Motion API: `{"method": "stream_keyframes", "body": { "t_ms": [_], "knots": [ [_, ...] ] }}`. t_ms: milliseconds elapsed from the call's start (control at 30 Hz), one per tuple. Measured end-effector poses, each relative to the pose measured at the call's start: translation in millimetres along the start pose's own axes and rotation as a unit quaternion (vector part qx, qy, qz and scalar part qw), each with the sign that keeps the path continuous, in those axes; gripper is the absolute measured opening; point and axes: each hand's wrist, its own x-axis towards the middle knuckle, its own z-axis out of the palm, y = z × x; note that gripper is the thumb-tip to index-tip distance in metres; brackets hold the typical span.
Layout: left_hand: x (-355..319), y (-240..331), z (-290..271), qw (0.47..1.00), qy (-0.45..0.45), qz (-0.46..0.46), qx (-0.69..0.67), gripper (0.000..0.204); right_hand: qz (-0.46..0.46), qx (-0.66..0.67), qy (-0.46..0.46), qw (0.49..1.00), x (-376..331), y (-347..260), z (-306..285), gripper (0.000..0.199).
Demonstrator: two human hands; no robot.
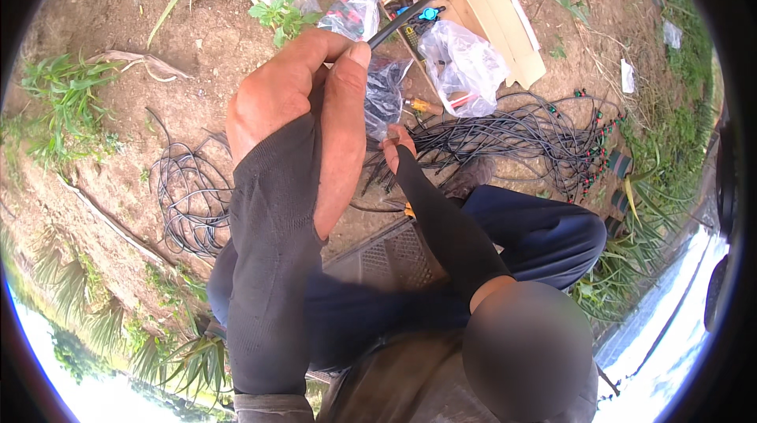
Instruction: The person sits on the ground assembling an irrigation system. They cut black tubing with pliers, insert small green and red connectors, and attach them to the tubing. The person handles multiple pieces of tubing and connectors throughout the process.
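Raised close in front of me, my left hand [303, 100] pinches a thin black tube [400, 22] between thumb and forefinger. The tube's free length points up and to the right. A dark sleeve covers my left wrist and part of the palm. Lower and farther away, my right hand [400, 147] is closed beside a large tangle of black tubing [512, 135]. What its fingers hold, if anything, is too small to make out. A tool with a yellow-orange handle [423, 106] lies just beyond my right hand, next to a dark plastic bag [386, 96].
An opened cardboard box [497, 25] holds blue fittings [430, 13], with a clear plastic bag [461, 64] over it. Red and green fittings [587, 159] tip the tubing at right. Another black tube coil [185, 194] lies left. A perforated crate [386, 257] stands between my legs.
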Motion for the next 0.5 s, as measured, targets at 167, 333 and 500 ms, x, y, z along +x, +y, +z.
{"method": "stream_keyframes", "body": {
  "t_ms": [167, 333, 500],
  "knots": [
    [-0.9, -7.4, -2.5, 1.0, 0.014, 0.014, -0.007, 0.023, -0.153, -0.18, 0.093, 0.967, -0.6, -6.6, 0.7, 0.035],
    [-3.9, 6.9, -3.8, 0.998, -0.011, -0.024, -0.06, 0.022, -0.152, -0.169, 0.013, 0.974, 26.4, 40.6, 2.0, 0.039],
    [-2.5, 6.7, -4.9, 0.999, -0.017, -0.017, -0.038, 0.022, -0.19, -0.011, -0.005, 0.982, 27.8, 42.8, 10.3, 0.041]
  ]
}}
